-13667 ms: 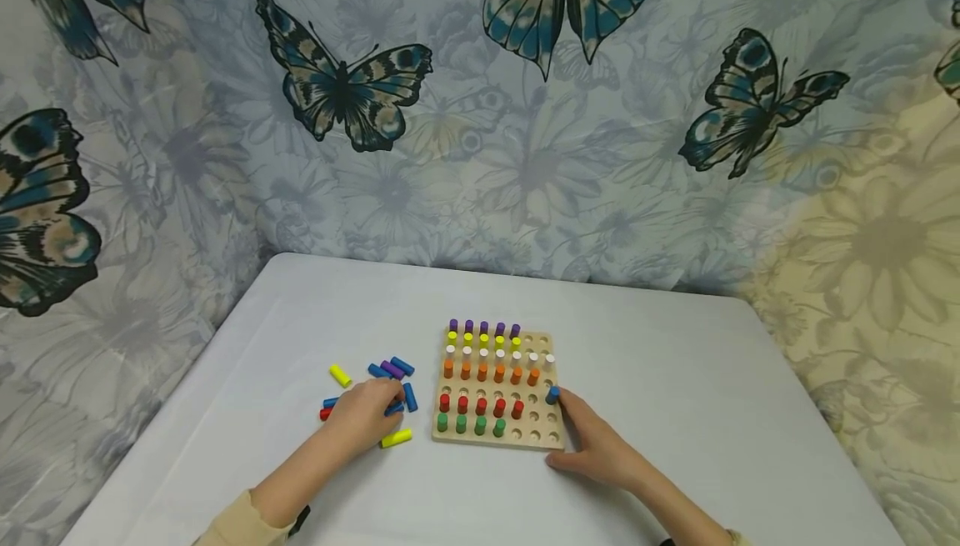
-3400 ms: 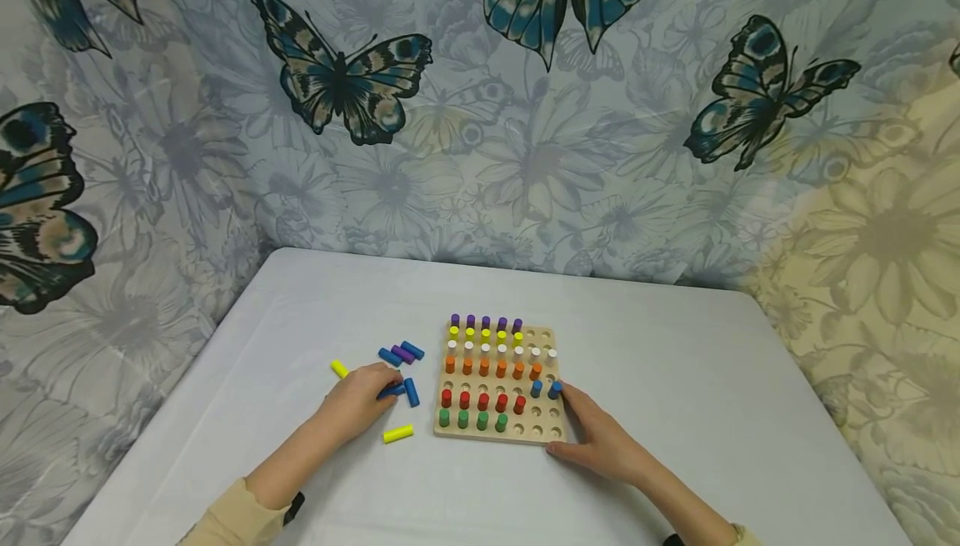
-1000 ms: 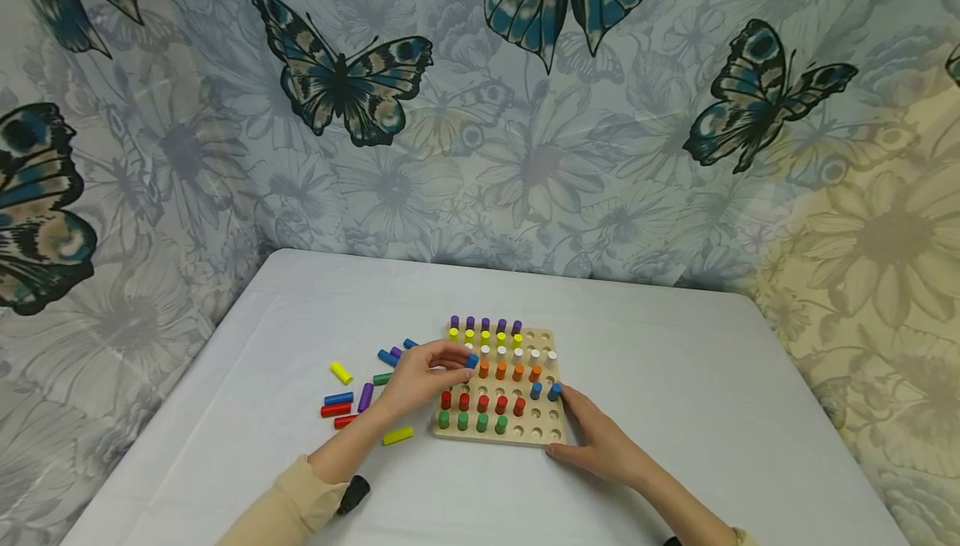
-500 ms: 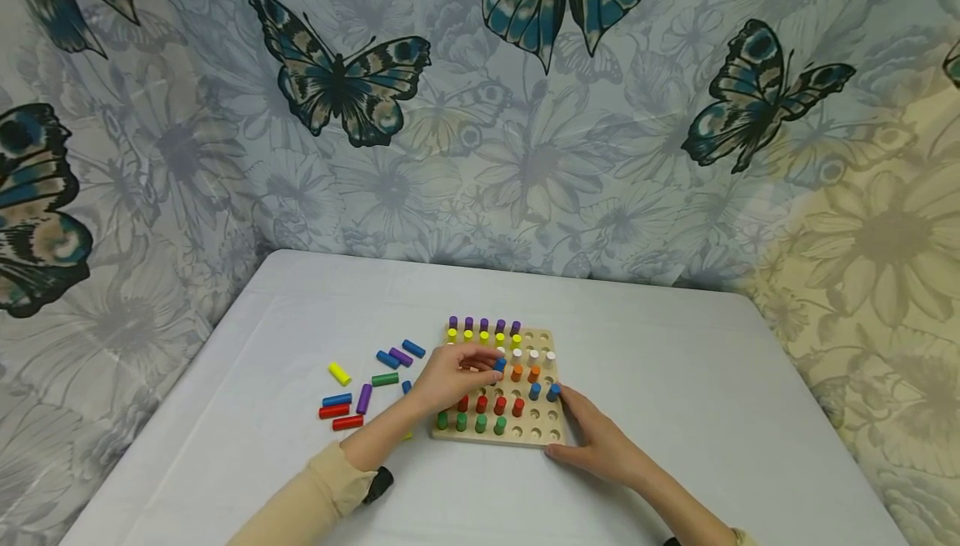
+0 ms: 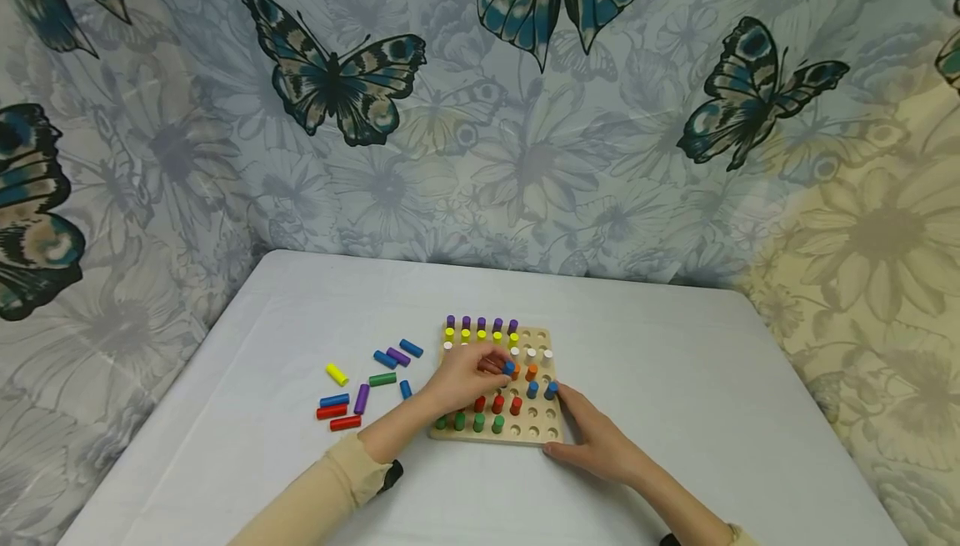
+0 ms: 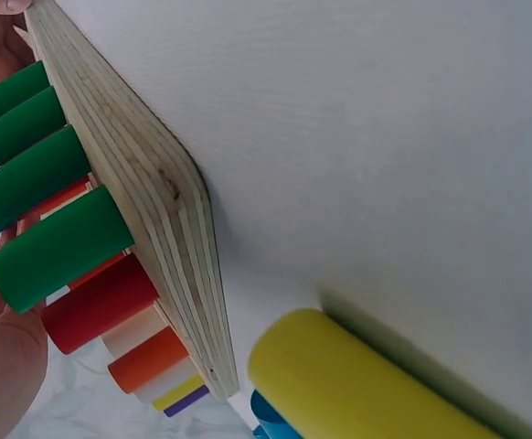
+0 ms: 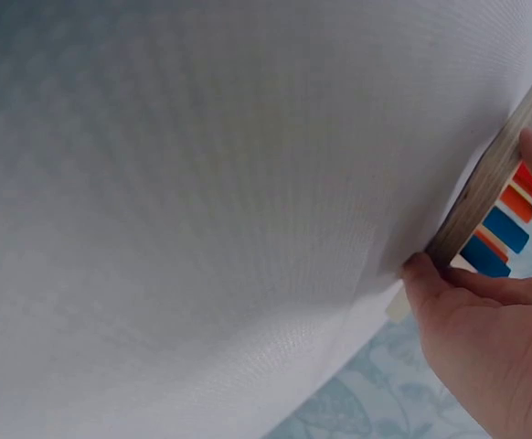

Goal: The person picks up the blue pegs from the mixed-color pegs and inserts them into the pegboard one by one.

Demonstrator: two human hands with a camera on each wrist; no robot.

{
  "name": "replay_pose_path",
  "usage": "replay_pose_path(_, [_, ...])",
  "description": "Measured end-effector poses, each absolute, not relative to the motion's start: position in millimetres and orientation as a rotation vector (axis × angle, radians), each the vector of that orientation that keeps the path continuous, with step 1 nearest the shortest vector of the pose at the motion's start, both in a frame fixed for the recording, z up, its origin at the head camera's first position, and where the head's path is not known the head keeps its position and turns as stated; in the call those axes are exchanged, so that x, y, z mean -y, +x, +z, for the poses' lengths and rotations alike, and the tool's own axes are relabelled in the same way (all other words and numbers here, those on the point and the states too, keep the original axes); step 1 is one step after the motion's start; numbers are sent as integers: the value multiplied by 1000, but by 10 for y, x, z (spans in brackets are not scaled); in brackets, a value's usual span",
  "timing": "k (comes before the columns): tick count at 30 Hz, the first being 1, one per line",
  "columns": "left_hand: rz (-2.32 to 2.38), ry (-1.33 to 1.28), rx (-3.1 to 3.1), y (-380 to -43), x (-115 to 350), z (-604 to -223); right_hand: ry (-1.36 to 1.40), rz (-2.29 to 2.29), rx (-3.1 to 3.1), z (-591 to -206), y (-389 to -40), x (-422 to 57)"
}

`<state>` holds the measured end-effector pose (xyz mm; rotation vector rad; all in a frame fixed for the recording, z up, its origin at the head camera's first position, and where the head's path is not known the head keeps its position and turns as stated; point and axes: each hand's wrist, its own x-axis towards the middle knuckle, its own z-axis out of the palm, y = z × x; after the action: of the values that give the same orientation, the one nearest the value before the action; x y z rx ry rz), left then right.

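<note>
A wooden pegboard [image 5: 542, 422] lies on the table with rows of upright purple, yellow, white, orange, red and green pegs. My left hand [image 5: 467, 377] is over the board, pinching a blue peg [image 5: 508, 368] between thumb and fingers. The peg is near the row between orange and red; whether its lower end is in a hole is hidden. Two blue pegs [image 5: 532, 390] stand at that row's right end. At the board's right side my right hand [image 5: 596, 439] grips the edge, thumb at the front corner. The right wrist view shows its fingertips [image 7: 416, 265] against the wooden edge.
Loose pegs lie left of the board: a green peg [image 5: 382, 379], red pegs [image 5: 346, 423], purple, blue and yellow ones. A yellow peg [image 6: 357, 380], hidden from the head view by the left arm, lies near the board's corner. Patterned fabric [image 5: 525, 196] hangs behind the white table [image 5: 645, 321].
A second blue peg came to stand at the row's right end beside the first. My left hand then carried another blue peg rightward over the board. My right hand stayed at the edge.
</note>
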<state>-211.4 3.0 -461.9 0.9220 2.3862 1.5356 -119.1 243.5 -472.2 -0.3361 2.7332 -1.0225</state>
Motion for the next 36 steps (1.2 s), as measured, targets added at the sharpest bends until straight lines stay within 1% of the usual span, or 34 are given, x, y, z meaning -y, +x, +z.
replay_pose_path(8, [1381,1076,-2428,-2122,-115,-4595,-327,-1020,-2736,-4730,-1191,-2441])
replay_pose_path(14, [1327,1054,-2444,-2100,-177,-4570,-306,-1021,-2725,-4723,-1202,-2433])
replay_pose_path(20, [1271,1022,-2480,-2078,-232,-4587,-339,-1025,-2726,-4705,-1200,-2442])
replay_pose_path(36, [1203,1058,-2526,-2050,-211,-4597,-318,-1011,-2730,-4693,-1190,-2438])
